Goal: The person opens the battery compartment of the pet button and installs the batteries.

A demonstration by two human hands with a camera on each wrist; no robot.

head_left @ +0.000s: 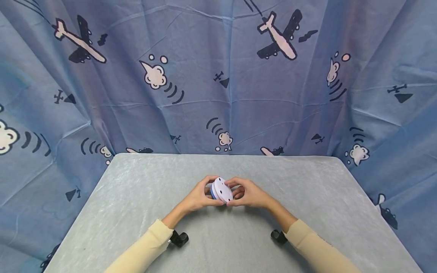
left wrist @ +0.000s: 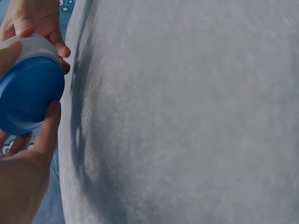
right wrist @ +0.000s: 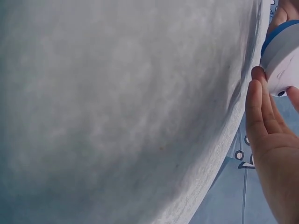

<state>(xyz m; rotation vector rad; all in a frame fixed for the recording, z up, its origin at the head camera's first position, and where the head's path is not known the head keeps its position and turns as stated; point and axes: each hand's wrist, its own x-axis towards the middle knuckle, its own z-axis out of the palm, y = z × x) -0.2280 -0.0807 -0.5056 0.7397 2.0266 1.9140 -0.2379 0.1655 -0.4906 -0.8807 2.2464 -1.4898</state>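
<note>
A round, squat white-and-blue case (head_left: pixel 223 190) is held up over the table between both hands, tilted on its edge. Dark dots mark its white face, and in the left wrist view its other side is a smooth blue disc (left wrist: pixel 30 91). From the left, my left hand (head_left: pixel 198 196) grips the case around its blue side, thumb and fingers at the rim. My right hand (head_left: pixel 252 194) holds the white side (right wrist: pixel 284 67) at its edge from the right, with thumb and fingertips on it.
Under the hands lies a table (head_left: pixel 136 197) covered in pale grey cloth. Behind it hangs a blue curtain (head_left: pixel 198 76) printed with planes and clouds. Each wrist wears a small black camera, such as the left one (head_left: pixel 179 239).
</note>
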